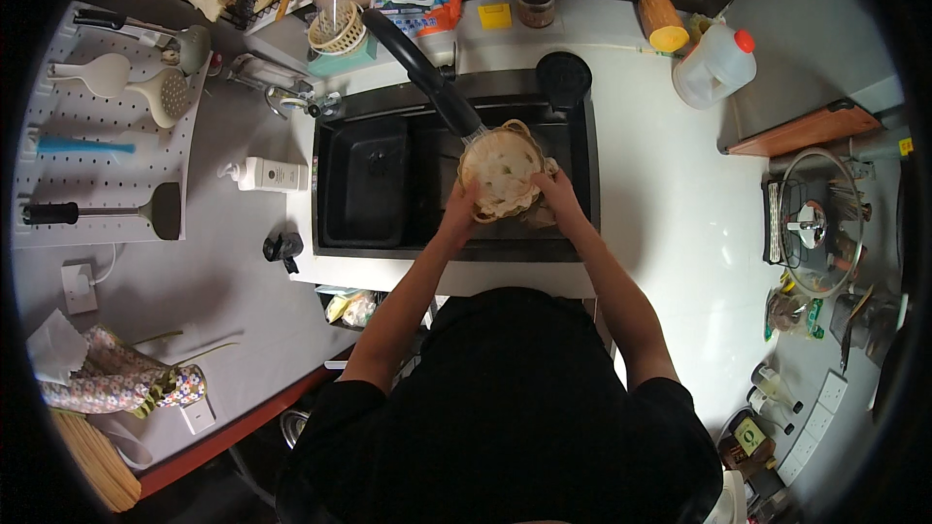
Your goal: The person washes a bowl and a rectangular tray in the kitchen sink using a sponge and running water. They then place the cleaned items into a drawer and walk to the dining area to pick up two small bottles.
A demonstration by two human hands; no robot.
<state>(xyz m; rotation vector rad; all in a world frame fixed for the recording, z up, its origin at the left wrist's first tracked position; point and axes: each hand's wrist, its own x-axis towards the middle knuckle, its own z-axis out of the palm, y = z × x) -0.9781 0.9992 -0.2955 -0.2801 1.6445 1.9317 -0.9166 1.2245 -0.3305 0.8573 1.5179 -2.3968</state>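
A small round basket (514, 124) with loop handles is held over the black sink (466, 256). Pale, ruffled pieces of food (502, 175), which look like mushrooms, fill it. My left hand (459, 211) grips its near left side. On the right rim is my right hand (561, 200), its thumb over the edge against the food. More pale pieces (540, 217) show beside and below the right hand; what they are is unclear. From the upper left the black faucet (437, 87) sends a spray of water into the basket's upper left part.
A black tub (364, 182) sits in the sink's left side. On the left stand a white pump bottle (273, 175) and a pegboard (109, 160) of utensils. A clear plastic jug (713, 69), a cut squash (662, 22) and a dark cup (535, 4) line the back.
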